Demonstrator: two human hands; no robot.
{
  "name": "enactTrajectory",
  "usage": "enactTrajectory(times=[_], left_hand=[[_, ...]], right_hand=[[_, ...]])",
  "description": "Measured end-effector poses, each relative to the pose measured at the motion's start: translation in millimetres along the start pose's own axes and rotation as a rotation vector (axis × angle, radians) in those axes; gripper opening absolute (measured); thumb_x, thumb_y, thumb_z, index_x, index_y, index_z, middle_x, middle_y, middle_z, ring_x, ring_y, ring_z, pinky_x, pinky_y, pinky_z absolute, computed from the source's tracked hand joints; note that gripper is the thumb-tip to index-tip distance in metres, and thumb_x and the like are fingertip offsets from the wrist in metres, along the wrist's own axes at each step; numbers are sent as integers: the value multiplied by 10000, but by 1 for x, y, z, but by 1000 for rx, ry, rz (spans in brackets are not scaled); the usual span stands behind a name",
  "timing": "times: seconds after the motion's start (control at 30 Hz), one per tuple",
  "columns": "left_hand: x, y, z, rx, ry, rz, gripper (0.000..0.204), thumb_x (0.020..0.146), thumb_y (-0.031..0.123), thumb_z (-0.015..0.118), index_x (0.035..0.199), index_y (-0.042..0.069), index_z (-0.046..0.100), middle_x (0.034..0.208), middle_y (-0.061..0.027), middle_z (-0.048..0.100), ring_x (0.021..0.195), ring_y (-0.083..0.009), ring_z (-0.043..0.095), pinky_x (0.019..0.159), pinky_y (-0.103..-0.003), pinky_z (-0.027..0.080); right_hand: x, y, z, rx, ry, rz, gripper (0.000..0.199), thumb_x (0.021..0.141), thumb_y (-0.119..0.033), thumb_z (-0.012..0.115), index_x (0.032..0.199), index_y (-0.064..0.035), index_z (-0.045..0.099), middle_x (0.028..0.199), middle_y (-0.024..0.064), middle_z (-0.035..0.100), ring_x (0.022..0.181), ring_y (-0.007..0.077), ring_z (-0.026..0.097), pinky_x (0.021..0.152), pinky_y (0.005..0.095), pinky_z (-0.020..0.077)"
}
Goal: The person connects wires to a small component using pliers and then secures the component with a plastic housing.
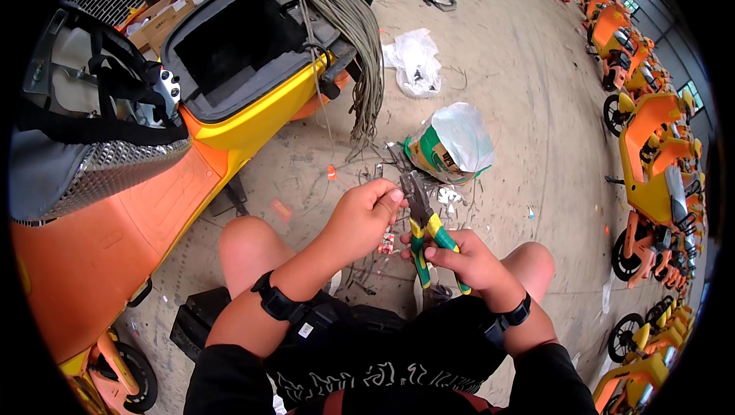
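My right hand (467, 260) is wrapped round the green and yellow handles of a pair of pliers (423, 220), whose dark metal jaws point up and away from me. Close beside those jaws, my left hand (367, 212) is closed in a pinch between thumb and forefinger. Whatever lies in that pinch is small and dark, and I cannot make it out. Below my hands the floor is strewn with dark scraps. Among the litter lies a small red and white piece (387, 243).
An orange and yellow scooter (138, 200) stands at my left, its seat box open and a bundle of cord (366, 47) draped over it. Ahead sit a green and white bag (452, 147) and a white plastic bag (417, 63). Several scooters (651, 147) line the right.
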State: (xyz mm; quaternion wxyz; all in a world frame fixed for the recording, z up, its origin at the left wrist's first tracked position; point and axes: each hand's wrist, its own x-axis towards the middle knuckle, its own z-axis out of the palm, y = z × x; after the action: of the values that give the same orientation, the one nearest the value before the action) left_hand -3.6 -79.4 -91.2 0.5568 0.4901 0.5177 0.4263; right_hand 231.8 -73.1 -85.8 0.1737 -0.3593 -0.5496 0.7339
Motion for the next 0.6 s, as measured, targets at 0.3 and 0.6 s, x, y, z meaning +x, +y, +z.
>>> enactTrajectory(times=[0.3, 0.6], left_hand=[[0, 1, -2, -40, -19, -46, 247, 1074, 222, 560, 1030, -7, 642, 788, 14, 582, 717, -54, 518, 643, -228, 436], [-2, -1, 3, 56, 81, 83, 124, 996, 117, 676, 1045, 5, 658, 849, 11, 641, 778, -64, 571, 697, -242, 475]], right_hand=[[1, -1, 5, -124, 80, 2, 286, 1021, -165, 627, 1255, -11, 685, 977, 21, 722, 839, 76, 610, 730, 271, 522], [3, 6, -3, -282, 95, 81, 357, 1005, -107, 624, 1340, 14, 621, 1108, 67, 724, 985, 110, 624, 867, 287, 520]])
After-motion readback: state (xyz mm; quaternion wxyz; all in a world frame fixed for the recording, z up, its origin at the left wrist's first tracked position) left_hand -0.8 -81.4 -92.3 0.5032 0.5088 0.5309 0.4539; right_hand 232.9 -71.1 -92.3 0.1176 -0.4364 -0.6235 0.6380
